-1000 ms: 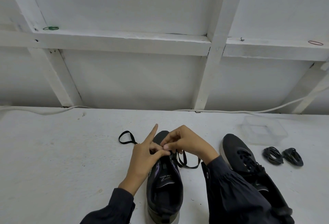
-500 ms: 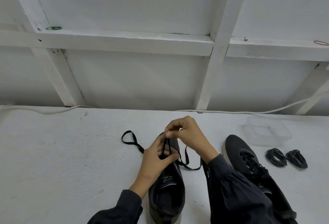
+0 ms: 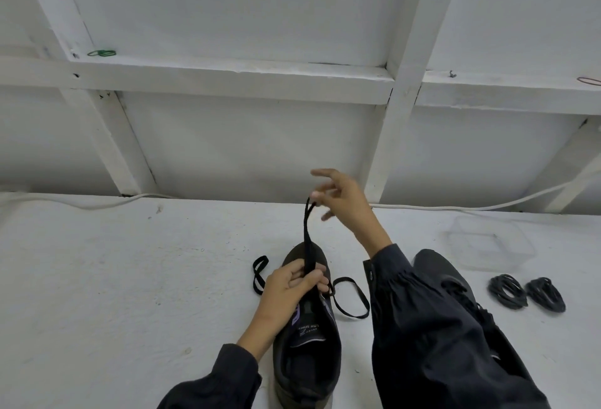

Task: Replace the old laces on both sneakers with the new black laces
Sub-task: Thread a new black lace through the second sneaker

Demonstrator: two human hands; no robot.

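Note:
A dark sneaker [image 3: 307, 350] lies toe-away on the white table [image 3: 130, 278]. My left hand [image 3: 289, 288] rests on its laced part and pinches the flat black lace [image 3: 307, 239] at the eyelets. My right hand [image 3: 341, 197], raised above the toe, hooks a loop of that lace with one finger and holds it taut; the other fingers are spread. Slack lace loops lie left [image 3: 259, 273] and right [image 3: 351, 298] of the shoe. The second sneaker [image 3: 439, 272] lies to the right, mostly hidden by my right sleeve. Two coiled black laces [image 3: 527, 293] sit further right.
A clear plastic container [image 3: 491, 242] stands behind the coiled laces. A white cable [image 3: 97, 202] runs along the table's back edge under a white framed wall. A green band [image 3: 102, 53] and a red band [image 3: 588, 81] lie on the wall's ledge.
My right hand has risen from the shoe's toe, drawing the lace loop up and taut. My left hand has stayed on the eyelets.

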